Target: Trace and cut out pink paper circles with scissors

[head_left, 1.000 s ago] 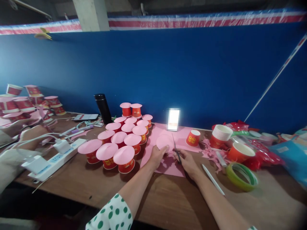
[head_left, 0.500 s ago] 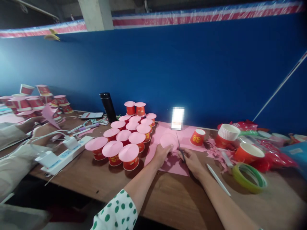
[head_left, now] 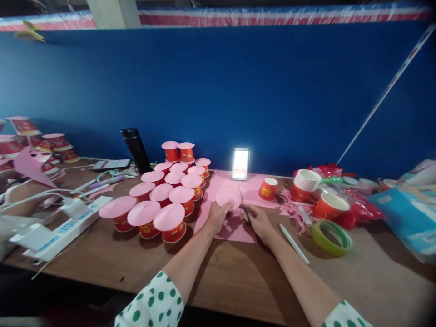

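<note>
My left hand [head_left: 217,215] pinches a round pink paper piece [head_left: 227,196] that rises from the pink sheet [head_left: 235,229] on the wooden table [head_left: 238,277]. My right hand [head_left: 258,221] is closed on small scissors [head_left: 244,205], whose blades point up beside the circle's right edge. To the left stands a cluster of upturned red paper cups capped with pink discs [head_left: 160,200]. A lone red cup [head_left: 266,188] sits upright just beyond the sheet.
A stack of white-rimmed cups [head_left: 304,184], an open red cup [head_left: 330,206], pink scraps [head_left: 293,210], a green tape ring [head_left: 332,232] and a white pen [head_left: 294,238] lie to the right. A black flask [head_left: 136,150], power strip [head_left: 57,225] and another person's arm [head_left: 20,200] occupy the left.
The view swung right, then back left. My hands stay on the paper circle and scissors. The person at left lifted a pink paper piece.
</note>
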Tool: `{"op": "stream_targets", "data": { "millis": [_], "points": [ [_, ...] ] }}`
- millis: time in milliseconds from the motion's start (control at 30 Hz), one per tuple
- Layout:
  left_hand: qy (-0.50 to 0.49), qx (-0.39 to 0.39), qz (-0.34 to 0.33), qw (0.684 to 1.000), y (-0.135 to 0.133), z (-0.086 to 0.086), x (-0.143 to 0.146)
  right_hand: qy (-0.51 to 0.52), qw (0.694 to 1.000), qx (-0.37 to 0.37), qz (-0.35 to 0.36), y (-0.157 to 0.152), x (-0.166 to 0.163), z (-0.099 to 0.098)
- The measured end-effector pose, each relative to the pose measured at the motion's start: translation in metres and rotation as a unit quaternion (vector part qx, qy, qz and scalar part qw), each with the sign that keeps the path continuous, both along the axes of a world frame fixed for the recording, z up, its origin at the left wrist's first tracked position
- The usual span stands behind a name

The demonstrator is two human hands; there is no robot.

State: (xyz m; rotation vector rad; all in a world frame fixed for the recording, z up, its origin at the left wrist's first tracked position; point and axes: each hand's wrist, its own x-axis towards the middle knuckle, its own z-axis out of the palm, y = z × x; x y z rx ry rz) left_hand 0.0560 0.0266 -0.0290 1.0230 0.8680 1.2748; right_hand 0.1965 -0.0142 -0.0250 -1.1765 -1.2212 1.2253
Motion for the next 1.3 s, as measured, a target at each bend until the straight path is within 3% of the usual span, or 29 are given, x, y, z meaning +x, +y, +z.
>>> {"op": "stream_targets", "data": {
  "millis": [433,733,1300],
  "points": [
    [0.012,-0.016,0.007,1.0,-0.006,0.014,0.001,-0.002,1.0,-0.003,-0.009,-0.003,-0.002,0.008],
    [0.008,-0.002,0.002,1.0,-0.002,0.005,0.001,0.003,1.0,-0.002,-0.006,-0.004,-0.002,0.01],
    [0.016,0.001,-0.007,1.0,-0.003,0.003,-0.001,0.022,1.0,-0.018,-0.012,-0.003,-0.003,0.008]
  ]
}}
